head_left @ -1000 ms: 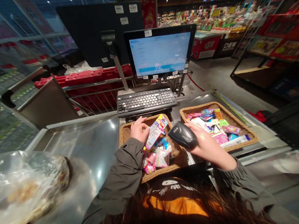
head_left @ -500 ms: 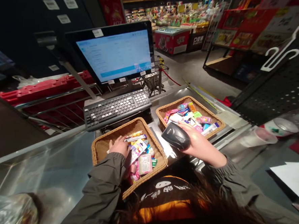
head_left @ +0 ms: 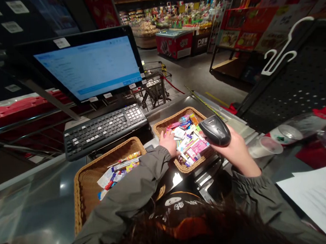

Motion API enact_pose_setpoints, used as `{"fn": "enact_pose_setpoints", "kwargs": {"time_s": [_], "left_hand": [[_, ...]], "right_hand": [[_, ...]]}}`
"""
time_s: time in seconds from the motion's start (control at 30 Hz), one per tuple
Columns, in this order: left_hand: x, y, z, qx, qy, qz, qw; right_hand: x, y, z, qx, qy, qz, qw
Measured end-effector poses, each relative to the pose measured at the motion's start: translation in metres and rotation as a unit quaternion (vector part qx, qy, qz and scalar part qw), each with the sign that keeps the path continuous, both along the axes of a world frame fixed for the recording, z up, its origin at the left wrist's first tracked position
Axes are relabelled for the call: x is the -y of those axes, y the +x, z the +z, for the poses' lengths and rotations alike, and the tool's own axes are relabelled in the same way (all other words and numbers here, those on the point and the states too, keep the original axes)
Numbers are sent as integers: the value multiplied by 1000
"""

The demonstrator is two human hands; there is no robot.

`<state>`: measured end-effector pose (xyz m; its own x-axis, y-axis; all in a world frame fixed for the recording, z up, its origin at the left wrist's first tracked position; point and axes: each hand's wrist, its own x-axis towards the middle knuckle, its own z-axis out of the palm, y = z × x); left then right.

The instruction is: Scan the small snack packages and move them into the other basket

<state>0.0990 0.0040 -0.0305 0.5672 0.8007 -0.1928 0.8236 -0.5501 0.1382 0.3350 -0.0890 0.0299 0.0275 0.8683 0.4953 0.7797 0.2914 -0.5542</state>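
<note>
My right hand (head_left: 236,152) is wrapped round a black handheld barcode scanner (head_left: 215,130), raised over the right side of the right wicker basket. That basket (head_left: 176,118) is filled with small packaged goods (head_left: 186,135), pink, white, blue and green. My left hand (head_left: 168,143) reaches over its left rim, fingers apart and touching the packages, with nothing visibly held. To the left stands another wicker basket (head_left: 85,185), where small packets (head_left: 113,176) lie partly hidden beneath my left sleeve.
A monitor (head_left: 89,65) with a lit screen and a black keyboard (head_left: 105,129) stand behind the baskets on the metal counter (head_left: 38,203). At the right are a plastic cup (head_left: 268,147), printed paper sheets (head_left: 319,197) and a white hanger (head_left: 277,58).
My left hand has left the left basket and moved right into the right basket. The scanner in my right hand has shifted right and up. The camera view has turned rightward.
</note>
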Motion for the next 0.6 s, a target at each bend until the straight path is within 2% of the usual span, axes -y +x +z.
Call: {"fn": "enact_pose_setpoints", "kwargs": {"time_s": [0.13, 0.27, 0.43, 0.6], "left_hand": [[-14, 33, -32, -18, -25, 5, 1000], [-20, 47, -51, -7, -27, 19, 999], [-22, 53, -61, 17, -22, 43, 999], [-30, 49, -58, 64, -21, 65, 996]], "right_hand": [[-5, 6, -3, -16, -21, 8, 1000], [-10, 11, -7, -20, -17, 8, 1000], [-20, 15, -12, -31, -9, 23, 999], [-27, 11, -10, -40, -8, 40, 998]]}}
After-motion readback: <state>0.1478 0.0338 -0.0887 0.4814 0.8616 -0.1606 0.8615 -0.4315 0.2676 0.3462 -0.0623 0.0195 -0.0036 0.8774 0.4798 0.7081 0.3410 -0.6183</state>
